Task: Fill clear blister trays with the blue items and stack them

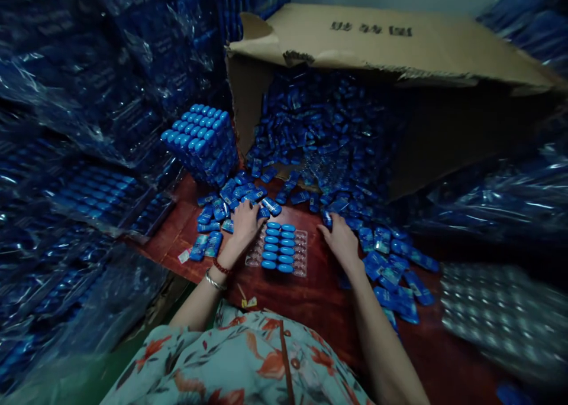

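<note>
A clear plastic tray point(300, 252) lies on the dark red table point(306, 301) between my hands, partly filled with two columns of small blue oval cases point(278, 245). My left hand point(245, 220) rests palm down at the tray's upper left corner, its fingers on loose blue cases point(242, 193). My right hand point(341, 237) is just right of the tray, fingertips on a blue case point(327, 218) at the edge of the pile. Whether either hand grips a case cannot be seen.
A big cardboard box point(399, 44) lies on its side behind, spilling several blue cases point(328, 133). A stack of filled trays point(202, 139) stands at the back left. Plastic-wrapped bundles point(80, 86) crowd the left and right. Empty clear trays point(501, 316) lie at right.
</note>
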Tool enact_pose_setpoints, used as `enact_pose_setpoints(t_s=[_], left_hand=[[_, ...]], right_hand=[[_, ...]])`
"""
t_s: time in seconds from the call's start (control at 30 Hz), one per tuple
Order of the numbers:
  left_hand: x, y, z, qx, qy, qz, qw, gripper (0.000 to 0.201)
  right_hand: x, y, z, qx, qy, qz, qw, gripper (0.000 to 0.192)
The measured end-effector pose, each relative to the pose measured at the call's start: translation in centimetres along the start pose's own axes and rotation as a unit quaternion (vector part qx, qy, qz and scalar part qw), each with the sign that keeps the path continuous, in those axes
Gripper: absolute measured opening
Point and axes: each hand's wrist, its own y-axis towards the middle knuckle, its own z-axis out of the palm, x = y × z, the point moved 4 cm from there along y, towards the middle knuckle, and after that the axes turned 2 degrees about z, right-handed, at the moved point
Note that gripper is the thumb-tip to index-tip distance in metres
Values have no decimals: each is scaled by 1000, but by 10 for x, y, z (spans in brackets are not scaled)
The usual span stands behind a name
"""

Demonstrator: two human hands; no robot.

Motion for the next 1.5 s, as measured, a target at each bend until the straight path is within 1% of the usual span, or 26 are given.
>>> enact_pose_setpoints(t_s=[0.07,0.17,0.23,0.3,0.4,0.47,0.5,0.53,0.57,0.63,0.7,0.73,0.8,0.87,0.93,0.97,1.03,1.1,1.13,1.2,1.23,1.3,1.37,1.4,1.43,1.5], left_hand=[[-4,4,1,13,32,4,999,37],[-8,6,1,14,70,30,997,40],[-12,10,3,24,77,56,995,35],[-17,16,5,38,63,78,994,26],[-17,22,5,43,3,85,995,23],[-9,21,2,22,-100,71,992,26],[-2,19,0,7,-176,55,983,26],[6,15,-1,-6,-261,30,965,27],[15,9,0,-14,-345,-2,939,29],[34,-5,4,-17,-490,-81,868,36],[47,-21,10,-24,-583,-146,799,44],[51,-29,13,-29,-610,-166,774,46],[56,-40,18,-44,-639,-186,745,46],[57,-46,19,-57,-648,-186,737,47],[55,-47,17,-75,-635,-168,750,49],[54,-47,14,-87,-617,-152,768,50],[52,-45,7,-108,-550,-115,820,44],[52,-45,3,-113,-463,-86,875,34],[53,-46,3,-107,-423,-75,897,31],[57,-52,5,-85,-366,-51,925,30],[59,-57,6,-74,-349,-36,934,33],[62,-68,6,-60,-326,-2,943,42],[63,-77,2,-63,-313,18,947,39],[62,-79,-1,-75,-310,18,948,34],[62,-80,-5,-89,-307,14,947,30],[58,-77,-12,-114,-310,3,944,25]], right_hand=[[2,-1,9,38,27,-6,999,31],[-3,-11,19,19,155,7,988,26],[-12,-15,24,11,237,26,971,29],[-20,-17,28,15,282,46,958,37],[-29,-17,34,24,330,76,941,50],[-33,-18,37,27,359,95,928,59],[-34,-18,39,26,376,104,921,63],[-34,-19,40,20,398,114,910,65],[-35,-21,40,11,426,123,896,66],[-36,-24,40,-8,486,141,863,61],[-35,-27,39,-20,530,149,834,52],[-34,-29,38,-21,542,146,828,48],[-32,-34,36,-20,560,135,817,45],[-29,-40,32,-14,573,124,810,48],[-25,-46,26,-1,578,117,808,55],[-23,-49,23,10,578,114,808,57],[-19,-54,19,40,577,108,809,56],[-17,-58,17,73,575,104,809,51],[-18,-60,18,90,574,103,808,49],[-20,-64,20,122,570,94,807,50],[-23,-66,21,130,564,86,811,52],[-28,-67,20,123,534,63,834,54],[-31,-66,16,89,496,49,863,52],[-31,-64,14,72,488,50,868,51],[-28,-61,12,59,495,55,865,50],[-17,-53,12,43,541,72,837,49]])
